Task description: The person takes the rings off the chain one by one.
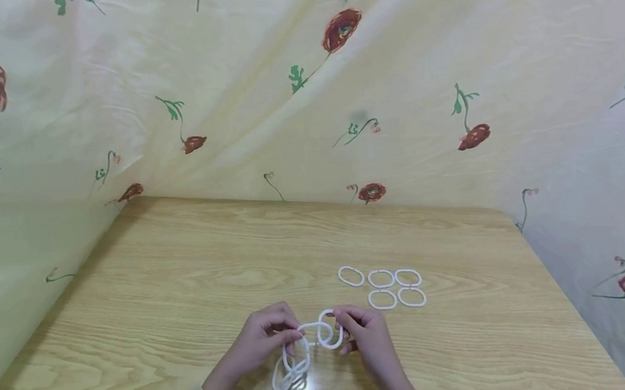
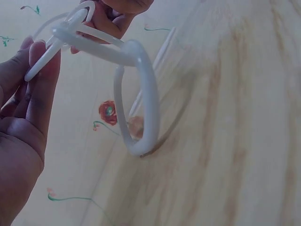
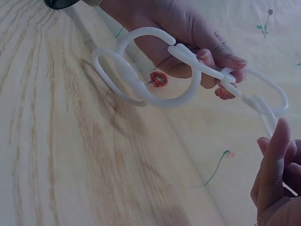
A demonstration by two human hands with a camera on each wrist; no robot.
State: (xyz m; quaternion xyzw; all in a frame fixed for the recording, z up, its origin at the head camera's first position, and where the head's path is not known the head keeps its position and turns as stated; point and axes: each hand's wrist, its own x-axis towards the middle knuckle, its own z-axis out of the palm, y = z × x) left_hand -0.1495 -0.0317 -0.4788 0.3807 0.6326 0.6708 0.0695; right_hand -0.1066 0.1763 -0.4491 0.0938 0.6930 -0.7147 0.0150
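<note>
Chain of white links [image 1: 308, 348] held between both hands, lower centre of the head frame.
We had the left hand [image 1: 258, 348] pinching the hanging end and the right hand [image 1: 368, 338] pinching the top link; chain's long axis ran lower left to upper right. Five loose links [image 1: 385, 287] lay on the table [image 1: 156, 305] up-right, nearer our right hand. No containers seen.

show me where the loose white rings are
In the head view, five loose rings lie on the wooden table, just beyond the right hand.
</note>
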